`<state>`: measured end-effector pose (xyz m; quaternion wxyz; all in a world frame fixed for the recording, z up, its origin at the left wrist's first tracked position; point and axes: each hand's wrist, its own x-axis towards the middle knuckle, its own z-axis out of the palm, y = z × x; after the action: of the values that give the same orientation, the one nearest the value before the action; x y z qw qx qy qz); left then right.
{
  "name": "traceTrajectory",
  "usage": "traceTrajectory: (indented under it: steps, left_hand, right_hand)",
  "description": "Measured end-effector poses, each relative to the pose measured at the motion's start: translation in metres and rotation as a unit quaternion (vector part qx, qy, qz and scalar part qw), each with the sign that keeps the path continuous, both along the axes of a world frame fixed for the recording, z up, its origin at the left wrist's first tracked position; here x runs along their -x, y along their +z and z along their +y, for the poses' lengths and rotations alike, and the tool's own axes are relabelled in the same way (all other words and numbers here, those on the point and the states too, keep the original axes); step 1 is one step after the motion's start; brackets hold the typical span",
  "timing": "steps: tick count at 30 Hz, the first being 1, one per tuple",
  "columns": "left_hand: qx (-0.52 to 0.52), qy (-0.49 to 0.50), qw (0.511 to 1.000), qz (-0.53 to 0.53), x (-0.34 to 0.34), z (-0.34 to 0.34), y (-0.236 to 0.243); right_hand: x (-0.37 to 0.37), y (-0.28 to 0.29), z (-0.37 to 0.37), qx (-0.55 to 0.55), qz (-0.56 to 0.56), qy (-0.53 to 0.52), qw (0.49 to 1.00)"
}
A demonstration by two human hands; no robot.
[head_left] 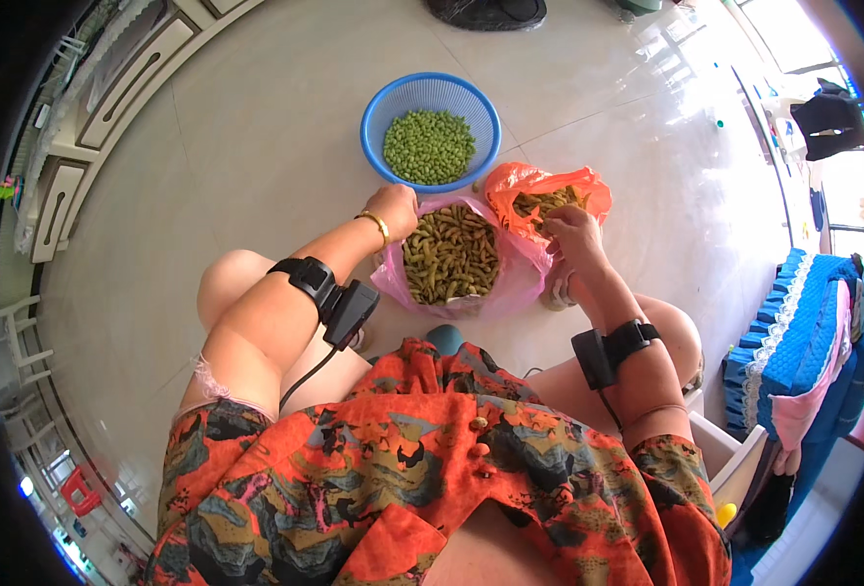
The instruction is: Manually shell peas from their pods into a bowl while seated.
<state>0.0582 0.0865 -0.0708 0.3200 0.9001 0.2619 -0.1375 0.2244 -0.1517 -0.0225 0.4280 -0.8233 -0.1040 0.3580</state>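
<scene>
On the pale tiled floor, between the person's bent knees, a pink plastic bag lies spread around a heap of brownish-green pods. Just beyond its far edge stands a blue colander holding shelled green beans. To the right of the colander, at the pink bag's far right, sits an orange plastic bag with more pods or husks inside; which of the two I cannot tell.

The left hand, with a gold bracelet at its wrist, is at the pink bag's far left edge, near the colander's rim. Its fingers curl inward; whether they grip anything I cannot tell. The right hand is at the near side of the orange bag's mouth, fingers bent, tips drawn close together; whether a pod is pinched there is too small to tell.

Black strapped devices sit on both forearms. Farther right is a blue quilted cover.
</scene>
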Motion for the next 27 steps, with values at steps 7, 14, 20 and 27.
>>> traceTrajectory:
  steps: [7,14,20,27]
  left_hand:
    - [0.365,-0.189,0.902,0.134,0.019,-0.045,0.022]
    - [0.089,-0.225,0.969,0.041,0.022,-0.025,0.028]
    - [0.013,-0.282,0.958,0.049,0.035,-0.039,0.033]
    - [0.036,-0.23,0.973,-0.008,0.03,-0.038,0.041]
  right_hand:
    - [-0.003,-0.012,-0.007,-0.009,-0.014,0.052,0.999]
    - [0.025,0.038,0.0,0.054,0.065,0.171,0.982]
    - [0.017,0.023,0.076,0.071,-0.059,0.434,0.896]
    - [-0.025,-0.186,0.093,0.133,-0.346,0.565,0.737]
